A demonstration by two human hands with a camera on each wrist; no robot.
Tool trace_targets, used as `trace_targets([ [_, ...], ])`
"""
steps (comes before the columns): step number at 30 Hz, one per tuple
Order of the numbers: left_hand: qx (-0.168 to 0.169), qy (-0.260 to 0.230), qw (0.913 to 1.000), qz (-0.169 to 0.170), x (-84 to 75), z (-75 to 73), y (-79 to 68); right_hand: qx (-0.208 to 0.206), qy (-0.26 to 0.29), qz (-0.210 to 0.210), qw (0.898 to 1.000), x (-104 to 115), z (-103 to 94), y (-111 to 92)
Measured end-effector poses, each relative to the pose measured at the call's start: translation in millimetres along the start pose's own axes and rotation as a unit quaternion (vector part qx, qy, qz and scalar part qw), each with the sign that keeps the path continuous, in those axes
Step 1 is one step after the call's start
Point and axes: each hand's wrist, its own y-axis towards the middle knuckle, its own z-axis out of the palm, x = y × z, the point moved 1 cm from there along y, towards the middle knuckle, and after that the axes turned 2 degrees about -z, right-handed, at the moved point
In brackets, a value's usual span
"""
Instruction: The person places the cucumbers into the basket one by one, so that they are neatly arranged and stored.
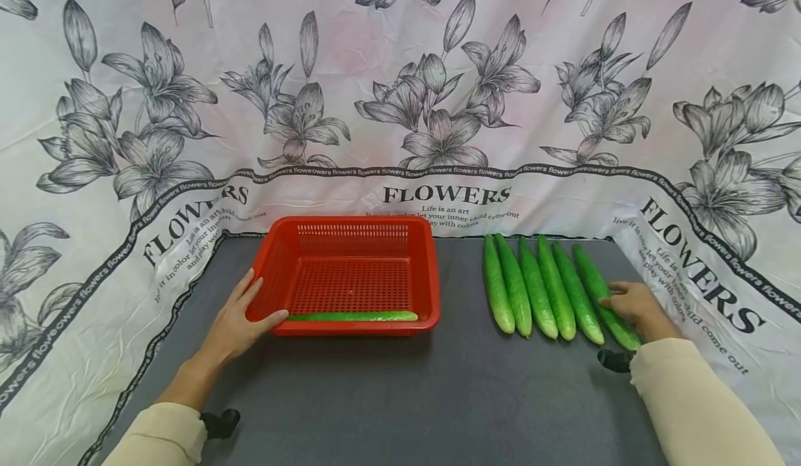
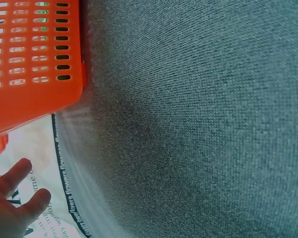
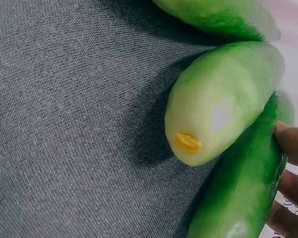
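Observation:
At the left front corner of a red plastic basket [image 1: 433, 278] is my left hand [image 1: 240, 316]. Its thumb lies at the front rim and its spread fingers reach along the left side. Inside the basket, along the front wall, lies one green cucumber [image 1: 353, 316]. On the right my right hand [image 1: 635, 306] grips the rightmost cucumber [image 1: 588, 275] of a row from its right side. Up close in the right wrist view, fingertips [image 3: 290, 144] press against that dark green cucumber [image 3: 243, 183], beside a paler one [image 3: 223, 99] with a yellow blossom end.
Several more cucumbers [image 1: 528, 285] lie side by side, lengthwise, on the grey cloth-covered table [image 1: 463, 396]. Behind and on both sides hangs a white flower-print curtain [image 1: 338, 104], its lower border meeting the table edges.

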Motion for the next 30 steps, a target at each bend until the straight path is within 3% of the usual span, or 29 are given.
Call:
trace_targets([
  [6,0.001,-0.001,1.0000,0.002,-0.7,0.9,0.5,-0.029,-0.021,-0.018,0.999,1.5,-10.0,-6.1],
  [13,0.003,-0.004,1.0000,-0.001,-1.1,1.6,0.2,-0.008,-0.015,-0.038,0.999,19.7,-25.2,-12.3],
  [21,0.000,-0.007,1.0000,0.005,0.3,0.8,0.6,-0.015,-0.027,-0.087,0.996,49.2,-29.8,-20.5],
  [30,0.001,-0.003,1.0000,0.004,-0.3,0.2,-0.3,0.015,-0.019,-0.128,0.991,82.7,-35.8,-32.4],
])
